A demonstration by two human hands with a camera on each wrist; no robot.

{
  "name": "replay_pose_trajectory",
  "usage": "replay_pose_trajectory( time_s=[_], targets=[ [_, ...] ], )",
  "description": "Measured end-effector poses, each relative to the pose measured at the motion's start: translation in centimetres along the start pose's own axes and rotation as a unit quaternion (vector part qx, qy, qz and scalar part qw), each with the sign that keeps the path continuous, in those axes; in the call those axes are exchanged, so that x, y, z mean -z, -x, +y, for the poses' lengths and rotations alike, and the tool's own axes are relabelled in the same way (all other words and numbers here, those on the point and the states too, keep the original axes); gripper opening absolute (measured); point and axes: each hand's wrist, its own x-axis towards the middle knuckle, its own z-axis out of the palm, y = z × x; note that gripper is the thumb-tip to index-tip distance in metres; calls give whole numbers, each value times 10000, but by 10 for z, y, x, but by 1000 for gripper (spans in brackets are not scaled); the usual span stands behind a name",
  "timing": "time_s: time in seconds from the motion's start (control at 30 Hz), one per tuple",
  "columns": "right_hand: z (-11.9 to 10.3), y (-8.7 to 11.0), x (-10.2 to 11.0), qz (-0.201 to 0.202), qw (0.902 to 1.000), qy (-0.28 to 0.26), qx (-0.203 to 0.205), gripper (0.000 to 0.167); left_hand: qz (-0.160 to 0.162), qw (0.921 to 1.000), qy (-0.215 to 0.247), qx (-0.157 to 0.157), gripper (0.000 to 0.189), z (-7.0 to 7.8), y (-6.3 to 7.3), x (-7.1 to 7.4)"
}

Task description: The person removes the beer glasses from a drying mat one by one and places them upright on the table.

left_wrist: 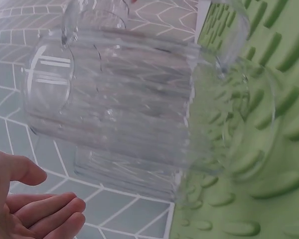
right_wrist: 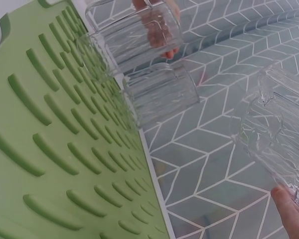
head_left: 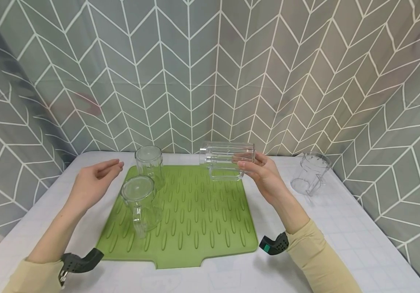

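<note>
My right hand (head_left: 266, 181) grips a clear glass mug (head_left: 228, 156) by its right end. That mug lies sideways in the air above the back right of a green ribbed mat (head_left: 199, 219), its handle pointing down. Two more glass mugs stand on the mat's left side, seemingly bottoms up: a front mug (head_left: 140, 203) and a back mug (head_left: 150, 165). Left of them, my left hand (head_left: 92, 181) hovers with loosely bent fingers, holding nothing. In the left wrist view, the front mug (left_wrist: 139, 99) fills the middle, apart from the fingers (left_wrist: 50, 214).
Another clear mug (head_left: 310, 175) stands on the white table (head_left: 341, 228), right of the mat. A grey curtain (head_left: 202, 73) with white chevron lines hangs behind the table and along both sides.
</note>
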Motion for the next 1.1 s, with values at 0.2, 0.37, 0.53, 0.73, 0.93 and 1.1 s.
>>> replay_pose_trajectory(
  time_s=[0.2,0.37,0.53,0.73,0.93,1.1],
  targets=[
    [0,1,-4,-33,9999,-84,91,51,163,9998,-53,-108,54,15,5,1],
    [1,2,-6,-94,9998,-103,144,47,185,9996,-38,-202,50,22,7,1],
    [0,4,-9,-103,9998,-83,153,46,160,9994,44,-300,48,28,9,0],
    [1,6,-12,-83,9999,-79,126,46,157,9993,58,-344,47,35,10,0],
    [2,7,-15,-48,9999,-47,148,50,146,9984,189,-509,45,42,14,-1],
    [0,10,-19,-35,9999,-51,148,51,109,9963,416,-743,43,47,16,-5]
  ],
)
